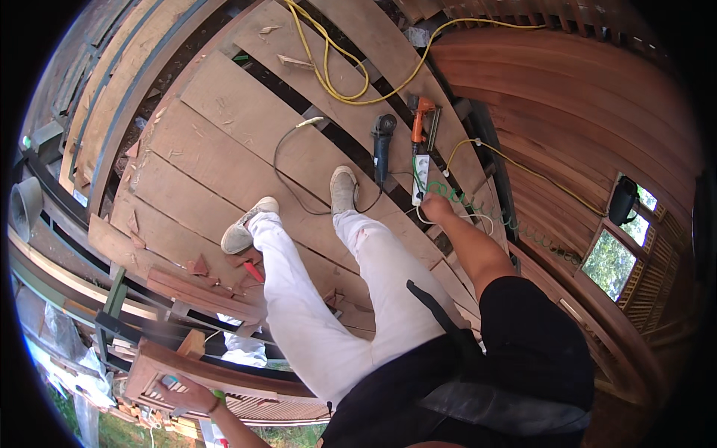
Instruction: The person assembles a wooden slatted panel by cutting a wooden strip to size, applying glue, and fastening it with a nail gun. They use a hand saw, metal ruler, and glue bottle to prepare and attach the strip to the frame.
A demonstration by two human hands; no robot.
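Observation:
My right hand (pixel 437 209) reaches down to the near end of a white power strip (pixel 422 175), its fingers closed round that end beside a small dark spot. What lies under the fingertips is partly hidden. A green coiled air hose (pixel 467 201) passes the same hand. Just beyond the strip lies an orange air nailer (pixel 421 119). Left of it, a dark angle grinder (pixel 382 138) rests on the boards, its cord looping toward a pale plug (pixel 310 122). At the lower left, my left hand (pixel 183 394) lies with fingers outstretched on a brown wooden frame (pixel 153 366).
Wide boards (pixel 224 112) form the floor, with dark open gaps between some. A yellow cord (pixel 328 67) loops across the far boards. Offcuts (pixel 198 265) and stacked strips (pixel 202 295) lie left of my feet. A curved plank wall (pixel 523 97) with windows (pixel 609 261) rises at right.

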